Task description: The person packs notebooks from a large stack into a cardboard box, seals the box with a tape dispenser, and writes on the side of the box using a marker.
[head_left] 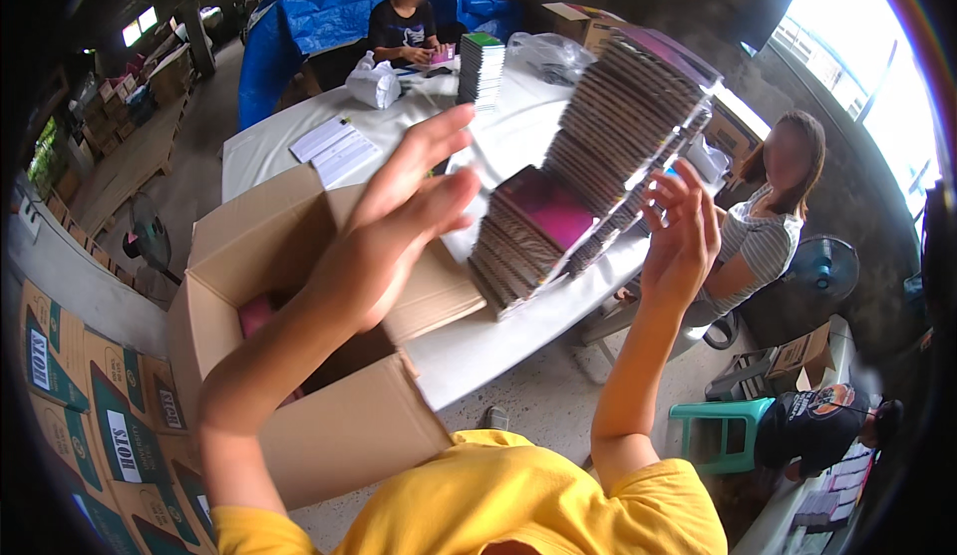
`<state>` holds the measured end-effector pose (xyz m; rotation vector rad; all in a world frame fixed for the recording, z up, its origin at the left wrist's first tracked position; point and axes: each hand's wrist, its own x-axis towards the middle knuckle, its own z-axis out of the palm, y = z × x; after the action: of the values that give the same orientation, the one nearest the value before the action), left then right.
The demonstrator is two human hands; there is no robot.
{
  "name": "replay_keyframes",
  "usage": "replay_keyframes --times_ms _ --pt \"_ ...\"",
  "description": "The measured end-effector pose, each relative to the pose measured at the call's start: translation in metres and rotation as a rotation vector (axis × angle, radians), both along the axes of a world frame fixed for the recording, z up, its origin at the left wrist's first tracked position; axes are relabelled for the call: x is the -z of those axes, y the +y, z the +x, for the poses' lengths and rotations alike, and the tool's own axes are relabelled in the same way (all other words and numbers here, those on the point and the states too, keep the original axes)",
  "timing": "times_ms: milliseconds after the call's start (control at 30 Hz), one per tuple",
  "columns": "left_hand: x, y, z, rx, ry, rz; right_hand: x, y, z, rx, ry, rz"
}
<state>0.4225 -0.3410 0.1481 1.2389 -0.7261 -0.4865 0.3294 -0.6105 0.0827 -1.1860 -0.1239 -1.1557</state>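
Observation:
A tall stack of thin notebooks [608,106] stands tilted in the view on the table, with a shorter stack of notebooks [543,206] topped by a dark pink cover in front of it. My left hand [409,196] is raised over the open cardboard box [349,435], fingers spread and holding nothing. Something pink [256,316] shows inside the box; my forearm hides much of the rest. My right hand [681,236] is beside the right side of the tall stack, its fingers loosely bent and apart. Whether its fingertips touch the notebooks I cannot tell.
Across the white table [254,161] a person [404,21] handles a small pink item near another stack [481,71]. Printed papers [334,146] lie left. A second person [763,226] sits right, near a fan [825,268] and green stool [723,425]. Printed cartons [110,405] are piled lower left.

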Motion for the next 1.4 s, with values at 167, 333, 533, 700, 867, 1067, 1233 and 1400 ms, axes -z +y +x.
replay_keyframes --times_ms 167,333,533,700,867,1067,1233,1400 --pt "0.0 -0.189 0.028 -0.06 0.356 -0.06 -0.002 -0.116 0.021 0.308 0.229 0.072" --pt "-0.024 -0.274 0.049 0.025 0.437 -0.241 -0.012 -0.148 0.057 0.311 0.261 -0.056" --pt "-0.023 -0.307 0.051 -0.114 0.486 -0.145 -0.02 -0.142 0.067 0.129 0.178 0.055" --pt "-0.029 -0.307 0.041 -0.108 0.448 -0.186 -0.019 -0.126 0.066 0.11 0.099 0.037" --pt "-0.027 -0.285 0.054 -0.082 0.527 -0.302 -0.028 -0.095 0.058 0.127 0.08 -0.071" --pt "-0.028 -0.261 0.053 0.0 0.698 -0.5 -0.034 -0.086 0.058 0.215 0.053 -0.299" --pt "-0.019 -0.23 0.059 0.192 0.574 -0.749 -0.048 -0.058 0.052 0.283 -0.01 -0.532" --pt "-0.022 -0.15 0.048 0.13 0.329 -0.85 -0.084 -0.035 0.048 -0.149 0.129 -0.374"
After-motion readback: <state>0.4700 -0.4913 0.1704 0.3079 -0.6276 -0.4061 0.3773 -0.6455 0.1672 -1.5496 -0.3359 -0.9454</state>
